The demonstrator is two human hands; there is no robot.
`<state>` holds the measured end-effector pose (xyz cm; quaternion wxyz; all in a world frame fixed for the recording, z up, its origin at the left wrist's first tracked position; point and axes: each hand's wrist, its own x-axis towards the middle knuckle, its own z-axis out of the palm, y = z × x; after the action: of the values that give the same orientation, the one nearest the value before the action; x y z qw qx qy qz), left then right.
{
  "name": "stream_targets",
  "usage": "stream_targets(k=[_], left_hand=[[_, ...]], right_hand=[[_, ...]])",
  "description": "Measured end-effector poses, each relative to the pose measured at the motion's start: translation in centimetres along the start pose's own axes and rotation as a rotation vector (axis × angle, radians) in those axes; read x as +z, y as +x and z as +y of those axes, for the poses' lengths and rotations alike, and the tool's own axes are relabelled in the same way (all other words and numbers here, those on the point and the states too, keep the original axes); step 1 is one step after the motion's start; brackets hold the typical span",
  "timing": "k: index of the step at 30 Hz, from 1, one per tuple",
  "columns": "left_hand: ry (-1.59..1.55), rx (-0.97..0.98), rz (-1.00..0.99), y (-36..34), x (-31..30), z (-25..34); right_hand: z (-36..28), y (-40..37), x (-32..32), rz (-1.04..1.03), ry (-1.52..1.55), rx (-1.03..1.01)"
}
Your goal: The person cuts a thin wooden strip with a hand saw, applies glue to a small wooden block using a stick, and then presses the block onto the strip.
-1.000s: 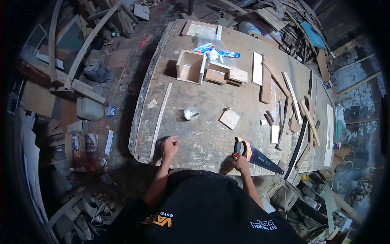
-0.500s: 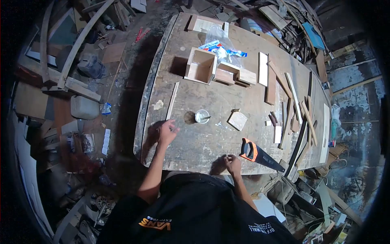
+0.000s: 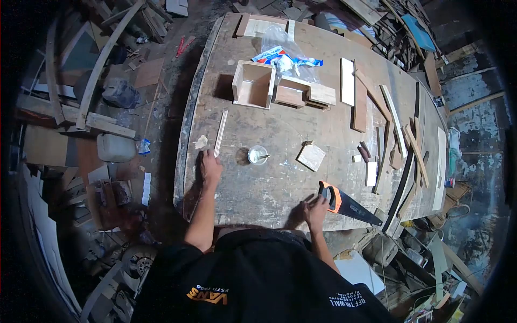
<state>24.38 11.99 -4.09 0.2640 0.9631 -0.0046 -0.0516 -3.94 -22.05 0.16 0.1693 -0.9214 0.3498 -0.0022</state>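
Observation:
My left hand (image 3: 210,168) is at the near end of some thin wooden strips (image 3: 221,132), its fingers drawn together on them. A beige scrap (image 3: 201,142) lies just beside the fingertips. To the right, my right hand (image 3: 316,211) is low over the table's near edge, thumb and fingers apart with nothing between them. It is close to the orange and black handle of a saw (image 3: 350,206). Between the hands, farther back, stand a small tub (image 3: 257,155) with a stick in it and a light wooden block (image 3: 311,157).
On the worktable (image 3: 258,199) are an open wooden box (image 3: 253,84), a smaller wooden assembly (image 3: 305,93), a plastic bag with blue and red print (image 3: 288,58), and several boards and strips at the right. Scrap wood and a grey container (image 3: 116,148) lie on the floor.
My left hand has moved in to the near end of the strips and its fingers have closed. My right hand has come nearer the saw handle and its fingers have spread. The view has shifted slightly.

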Motion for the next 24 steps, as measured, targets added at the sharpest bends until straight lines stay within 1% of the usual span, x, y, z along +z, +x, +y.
stream_targets(k=[1,3,4,7,8,9,10,11,13,14,17,18,19,20,22,23,24], left_hand=[[-0.021,0.041,0.043,-0.4,-0.3,-0.2],[-0.052,0.133,0.120,-2.0,-1.4,-0.9],[-0.090,0.132,0.113,-3.0,-2.4,-0.9],[-0.189,0.123,0.108,-6.6,-6.3,-0.6],[-0.207,0.118,0.120,-7.9,-7.7,-0.3],[-0.223,0.112,0.134,-9.2,-9.2,0.0],[-0.287,0.062,0.105,-10.4,-10.4,0.2],[-0.280,0.064,0.107,-11.3,-11.9,0.7],[-0.278,0.074,0.103,-13.1,-14.6,1.8],[-0.295,0.159,0.167,-13.6,-15.1,1.6],[-0.322,0.244,0.220,-14.9,-17.4,1.6],[-0.359,0.255,0.222,-15.2,-18.3,1.8],[-0.395,0.267,0.220,-15.5,-19.1,2.0],[-0.431,0.280,0.215,-15.7,-19.8,2.1],[-0.451,0.389,0.217,-15.8,-20.7,1.8],[-0.459,0.443,0.215,-15.9,-21.2,1.8],[-0.479,0.444,0.174,-16.1,-21.8,2.0]], right_hand=[[1.1,0.0,0.0,0.146,-0.091,-0.055],[3.7,0.6,0.2,-0.019,0.000,-0.014],[3.7,0.6,0.0,0.082,-0.110,-0.074],[5.3,2.2,1.1,0.117,-0.014,-0.039],[5.9,2.9,1.8,0.132,-0.037,-0.022],[5.3,3.5,1.5,0.086,-0.055,0.065],[6.3,4.4,2.3,0.049,-0.056,0.061],[7.4,5.4,3.1,0.015,-0.057,0.056],[6.4,6.4,1.6,-0.108,-0.156,0.106],[5.8,6.4,-0.1,-0.165,-0.167,0.112],[5.8,5.7,-2.0,-0.042,-0.227,0.132],[4.8,5.0,-3.6,-0.016,-0.222,0.170],[4.5,4.2,-4.9,-0.002,-0.206,0.147],[4.7,3.7,-5.6,0.016,-0.222,0.137],[6.0,2.7,-6.3,0.064,-0.213,0.159],[7.5,2.3,-5.9,0.131,-0.198,0.146],[7.9,1.6,-6.5,0.191,-0.114,0.133]])
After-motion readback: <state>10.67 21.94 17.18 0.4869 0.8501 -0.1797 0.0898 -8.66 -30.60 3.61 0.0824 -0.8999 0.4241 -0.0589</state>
